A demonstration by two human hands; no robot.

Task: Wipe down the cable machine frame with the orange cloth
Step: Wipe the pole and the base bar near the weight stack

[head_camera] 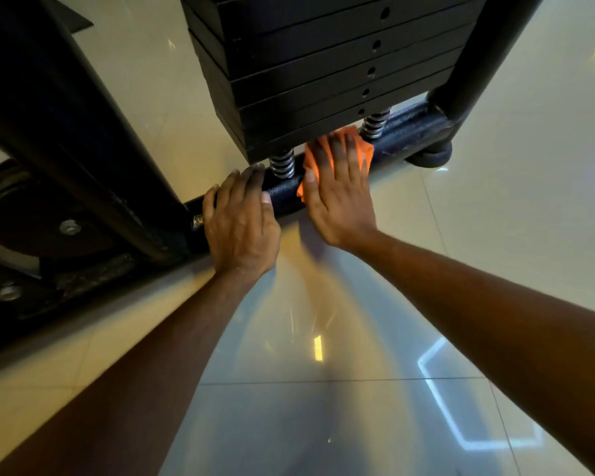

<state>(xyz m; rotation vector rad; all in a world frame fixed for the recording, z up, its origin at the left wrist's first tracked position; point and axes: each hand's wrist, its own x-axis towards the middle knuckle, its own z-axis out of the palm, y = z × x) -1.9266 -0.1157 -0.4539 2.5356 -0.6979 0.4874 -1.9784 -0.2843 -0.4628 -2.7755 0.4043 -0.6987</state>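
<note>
The cable machine's black base bar (402,130) runs across the floor under the weight stack (310,63). An orange cloth (364,149) lies on the bar between the two springs. My right hand (337,190) presses flat on the cloth with straight fingers, covering most of it. My left hand (241,221) rests on the same bar to the left, fingers laid over its top near the left spring (282,163).
A thick black upright (474,60) rises at the bar's right end above a round foot (430,156). A slanted black frame member (66,132) and bolted plates fill the left side. Glossy tiled floor (358,389) lies in front.
</note>
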